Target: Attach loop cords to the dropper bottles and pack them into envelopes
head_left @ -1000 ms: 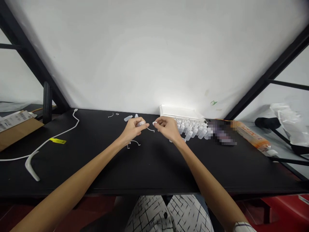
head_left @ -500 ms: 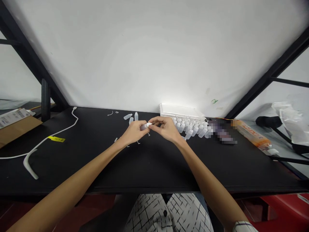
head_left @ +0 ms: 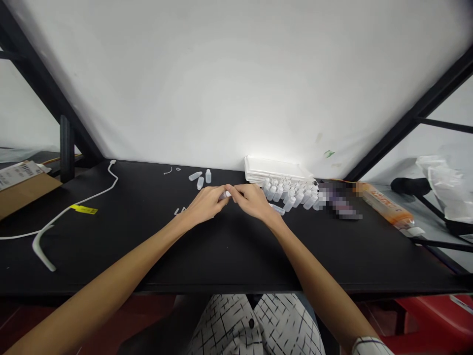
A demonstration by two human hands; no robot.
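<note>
A small translucent bottle with a white top [head_left: 225, 195] lies in my left hand [head_left: 205, 204], whose fingers are wrapped round it. My right hand [head_left: 252, 199] is closed against the bottle's top end, its fingertips meeting those of my left hand; whether it pinches some small part there is hidden. Just behind my left hand, a small bottle [head_left: 208, 176] stands upright, with another [head_left: 195, 175] lying on its side and a third [head_left: 200, 183] near it. Many capped bottles [head_left: 289, 202] stand grouped to the right of my right hand.
Behind the grouped bottles lies a stack of white trays [head_left: 277, 169] on the black table [head_left: 229, 256]. A white cable [head_left: 92, 198] with a yellow tag [head_left: 84, 209] runs along the left. Far left is a cardboard box [head_left: 29, 190]; an orange package [head_left: 388, 207] lies right.
My right fingers have closed down over the bottle's top, which was more exposed before. Small white pieces in front of my left hand are now partly out of sight. The view has shifted slightly.
</note>
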